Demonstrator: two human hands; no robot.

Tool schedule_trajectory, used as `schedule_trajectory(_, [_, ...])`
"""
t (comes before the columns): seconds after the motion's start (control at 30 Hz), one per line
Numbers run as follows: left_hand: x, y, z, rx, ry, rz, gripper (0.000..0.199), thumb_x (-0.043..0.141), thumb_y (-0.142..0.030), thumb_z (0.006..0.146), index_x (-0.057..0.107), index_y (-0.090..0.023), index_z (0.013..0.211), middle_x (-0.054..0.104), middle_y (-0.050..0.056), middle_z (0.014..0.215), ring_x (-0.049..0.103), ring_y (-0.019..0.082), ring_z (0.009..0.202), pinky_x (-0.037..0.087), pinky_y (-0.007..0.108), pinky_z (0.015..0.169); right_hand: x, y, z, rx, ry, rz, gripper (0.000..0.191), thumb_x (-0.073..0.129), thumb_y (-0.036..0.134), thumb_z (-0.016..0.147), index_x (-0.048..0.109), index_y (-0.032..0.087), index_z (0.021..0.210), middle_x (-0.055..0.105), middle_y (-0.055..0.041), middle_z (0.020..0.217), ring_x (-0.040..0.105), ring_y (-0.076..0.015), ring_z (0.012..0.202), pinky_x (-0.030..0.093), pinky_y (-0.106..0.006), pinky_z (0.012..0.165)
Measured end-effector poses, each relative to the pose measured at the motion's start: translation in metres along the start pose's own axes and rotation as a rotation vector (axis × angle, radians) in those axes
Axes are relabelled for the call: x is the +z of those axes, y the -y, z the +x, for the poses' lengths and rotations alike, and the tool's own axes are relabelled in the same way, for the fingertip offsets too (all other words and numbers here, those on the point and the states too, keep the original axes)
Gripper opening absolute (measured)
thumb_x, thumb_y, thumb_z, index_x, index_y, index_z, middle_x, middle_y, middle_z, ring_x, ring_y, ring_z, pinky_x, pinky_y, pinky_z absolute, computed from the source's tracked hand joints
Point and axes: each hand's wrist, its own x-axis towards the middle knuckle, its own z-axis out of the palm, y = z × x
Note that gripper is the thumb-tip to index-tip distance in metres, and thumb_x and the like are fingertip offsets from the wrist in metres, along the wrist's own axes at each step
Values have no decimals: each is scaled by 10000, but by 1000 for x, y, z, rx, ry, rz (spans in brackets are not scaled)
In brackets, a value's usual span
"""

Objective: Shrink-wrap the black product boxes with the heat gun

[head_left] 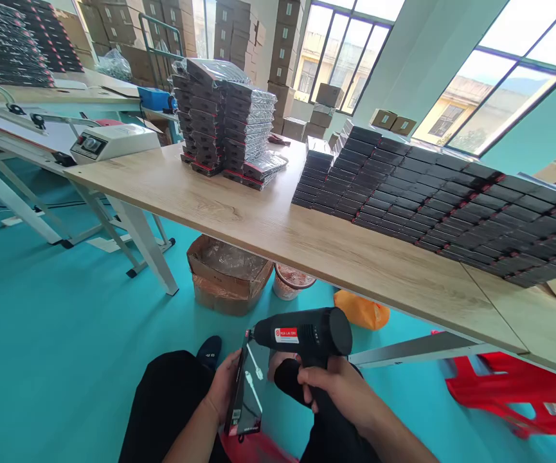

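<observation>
In the head view, the left hand point(223, 388) is grasping a flat black rectangular box printed with 2 white cable plugs point(251, 408), its fingers holding the left edge, and the box is tilting between the person's dark-clothed legs point(174, 402). The right hand point(333, 386) is wrapping its fingers around the handle of a black pistol-shaped heat gun point(301, 331), whose nozzle is pointing at the box's upper end, contact being unclear. Beyond, shiny film-wrapped black stacks point(224, 119) and a long wall of black boxes point(432, 199) are standing on the pale wood-grain surface point(258, 218).
</observation>
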Motion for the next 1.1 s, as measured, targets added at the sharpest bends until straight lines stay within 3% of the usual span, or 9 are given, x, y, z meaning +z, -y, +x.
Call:
schedule_trajectory(0.1, [1,-1,-1,51,-52,28,248,627,-381,856,707,-146,848,711,64,579,688,252,523,519,337,528,-14,10,10,61,-60,-33,253,656,327,655,630,153,837,618,10,533,519,-140,480,426,-273,506])
schedule_trajectory(0.23, [2,-3,-2,59,-98,-20,217,639,-355,844,706,-153,883,705,47,569,702,262,541,534,344,530,-29,4,9,89,-81,-68,229,646,309,672,624,152,837,603,25,511,515,-133,477,426,-263,500])
schedule_trajectory(0.33, [3,-3,-2,22,-25,-67,215,648,-339,846,713,-144,910,729,64,613,734,281,618,560,359,577,-29,-10,0,67,-10,-53,200,643,277,675,614,167,839,595,33,518,514,-140,481,426,-266,483])
schedule_trajectory(0.53, [12,-7,-9,59,-79,-112,256,647,-286,837,720,-152,1043,770,73,700,759,302,684,592,404,657,-24,-33,-26,209,223,-193,125,617,161,595,619,189,717,584,25,538,522,-145,511,361,-270,485])
schedule_trajectory(0.73, [14,-9,-13,-16,-4,-128,342,596,-370,867,725,-105,1041,783,119,758,764,334,752,599,438,684,-24,-54,-35,247,56,-76,153,631,299,713,635,183,813,584,10,583,527,-166,552,400,-305,546])
schedule_trajectory(0.9, [9,-10,-8,9,-26,-130,337,642,-333,830,730,-112,1070,785,103,747,763,330,742,596,430,699,-25,-69,-41,223,127,43,238,770,283,626,681,198,829,633,-18,696,564,-187,632,434,-332,647])
schedule_trajectory(1.1, [12,-12,-13,28,-10,-125,365,591,-394,873,714,-113,1071,778,118,773,757,319,727,601,439,676,-17,-77,-49,280,20,129,213,760,349,686,698,189,813,648,-44,697,574,-197,662,415,-323,638])
